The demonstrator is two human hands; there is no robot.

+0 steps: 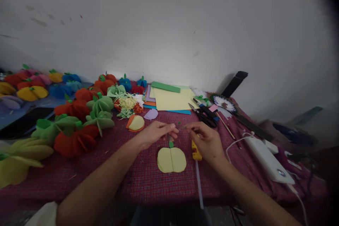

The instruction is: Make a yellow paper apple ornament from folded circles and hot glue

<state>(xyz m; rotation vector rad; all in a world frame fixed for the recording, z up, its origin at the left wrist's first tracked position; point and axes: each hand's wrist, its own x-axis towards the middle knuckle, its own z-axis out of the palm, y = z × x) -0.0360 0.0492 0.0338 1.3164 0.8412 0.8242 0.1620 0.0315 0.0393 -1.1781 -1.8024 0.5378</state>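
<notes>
A flat pale-yellow paper pumpkin (pixel 178 160) with a centre crease and small green stem (pixel 171 144) lies on the checked cloth before me. Just above it, my left hand (pixel 160 133) hovers, its fingers half curled and slightly apart, with nothing visible in them. My right hand (pixel 208 143) pinches thumb and forefinger together; whatever is at the tips is too small to name. Between the hands shows a tiny green scrap (pixel 179 123). A yellow glue gun (pixel 196 154) lies partly hidden under my right hand, with a whitish glue stick (pixel 199 183) trailing toward the table edge.
Folded paper pumpkins (pixel 75 141) crowd the left side beside a dark phone (pixel 25 123). Paper sheets (pixel 173 99), shredded paper (pixel 128 103) and cut shapes (pixel 136 123) lie behind. Scissors (pixel 202 116), a cutter (pixel 208 110) and a white power strip (pixel 268 160) are on the right.
</notes>
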